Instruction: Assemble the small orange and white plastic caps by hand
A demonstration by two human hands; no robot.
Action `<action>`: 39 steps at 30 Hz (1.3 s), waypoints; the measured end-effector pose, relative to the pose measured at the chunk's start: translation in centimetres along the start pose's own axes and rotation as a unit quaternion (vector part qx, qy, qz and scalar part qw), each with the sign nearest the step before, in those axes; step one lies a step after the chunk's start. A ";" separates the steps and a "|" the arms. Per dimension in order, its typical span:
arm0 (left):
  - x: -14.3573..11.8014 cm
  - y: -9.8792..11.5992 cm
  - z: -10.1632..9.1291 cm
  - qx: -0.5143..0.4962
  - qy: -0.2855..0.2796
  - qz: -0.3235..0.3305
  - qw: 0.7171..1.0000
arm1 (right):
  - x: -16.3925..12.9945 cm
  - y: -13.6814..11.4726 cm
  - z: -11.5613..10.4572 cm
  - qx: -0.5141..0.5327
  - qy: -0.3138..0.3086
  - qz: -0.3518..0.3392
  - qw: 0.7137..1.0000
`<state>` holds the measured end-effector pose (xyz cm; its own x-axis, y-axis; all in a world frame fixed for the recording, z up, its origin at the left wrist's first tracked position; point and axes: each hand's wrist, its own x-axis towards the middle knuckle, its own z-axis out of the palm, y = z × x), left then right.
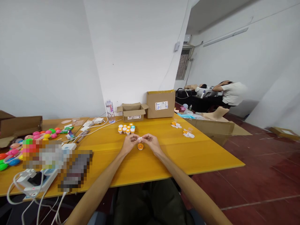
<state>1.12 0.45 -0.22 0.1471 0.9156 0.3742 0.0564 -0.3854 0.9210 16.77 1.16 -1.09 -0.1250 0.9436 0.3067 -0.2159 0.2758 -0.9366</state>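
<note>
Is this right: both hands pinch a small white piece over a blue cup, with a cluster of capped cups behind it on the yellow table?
Not quite. The cup under the hands is orange, not blue, as the head view shows. The rest holds: left hand and right hand pinch a small white piece above it, with the capped cups behind on the yellow table.

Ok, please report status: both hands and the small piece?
Left hand and right hand pinch small white piece together. Orange round cup below on yellow wooden table. Nothing blocking.
</note>
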 end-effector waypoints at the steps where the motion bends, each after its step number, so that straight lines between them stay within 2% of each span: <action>1: 0.0 0.1 0.0 -0.005 0.001 -0.004 1.000 | 0.0 0.0 0.0 -0.002 -0.001 0.000 1.000; 11: -0.1 0.6 0.2 -0.033 -0.002 -0.018 0.999 | 0.1 0.7 -0.2 -0.022 -0.010 -0.019 1.000; 17: -0.2 0.4 0.2 -0.005 -0.005 -0.011 1.000 | 0.1 0.7 -0.1 -0.023 -0.008 -0.019 1.000; 24: -0.1 0.2 0.2 0.014 -0.005 0.005 1.000 | 0.1 0.6 -0.1 -0.026 -0.048 -0.023 0.998; 28: -0.1 0.0 0.3 0.025 -0.011 0.005 1.000 | -0.1 0.6 -0.2 -0.052 -0.037 -0.034 0.997; 36: -0.4 -0.3 -0.5 0.099 -0.054 0.016 0.994 | -0.1 0.0 -1.0 -0.094 -0.028 -0.056 0.994; 39: -0.7 -0.5 -1.0 0.144 -0.091 0.005 0.985 | -0.1 -0.2 -1.6 -0.120 -0.025 -0.053 0.991</action>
<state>0.02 0.07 -0.84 0.3213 0.8863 0.3335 0.3281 -0.4345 0.8388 18.41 1.34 -1.21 -0.1630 0.8984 0.4077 0.0047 0.4140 -0.9103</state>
